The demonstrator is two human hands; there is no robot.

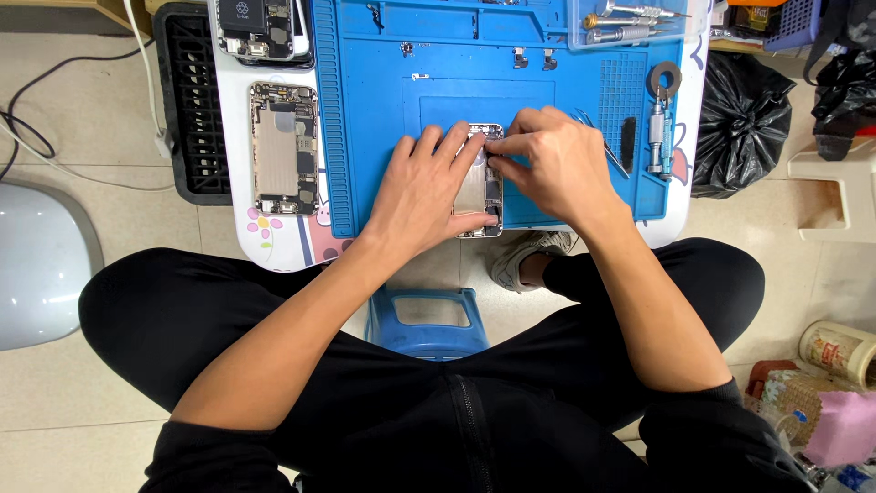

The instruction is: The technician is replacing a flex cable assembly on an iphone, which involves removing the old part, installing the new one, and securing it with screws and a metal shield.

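The left hand [422, 196] lies flat over an opened silver phone chassis [481, 187] in the middle of the blue silicone repair mat [584, 196] on the small white desk [239, 128] — its grip clamps the body, apparently to keep it from sliding. The right hand [547, 164] pinches at the chassis's upper edge; whether it holds a part I cannot tell. A second opened phone [285, 149] lies apart, left of the mat.

Pale tiled floor [91, 402], blue stool [427, 321]

Both hands [493, 178] on opened phone [481, 187]
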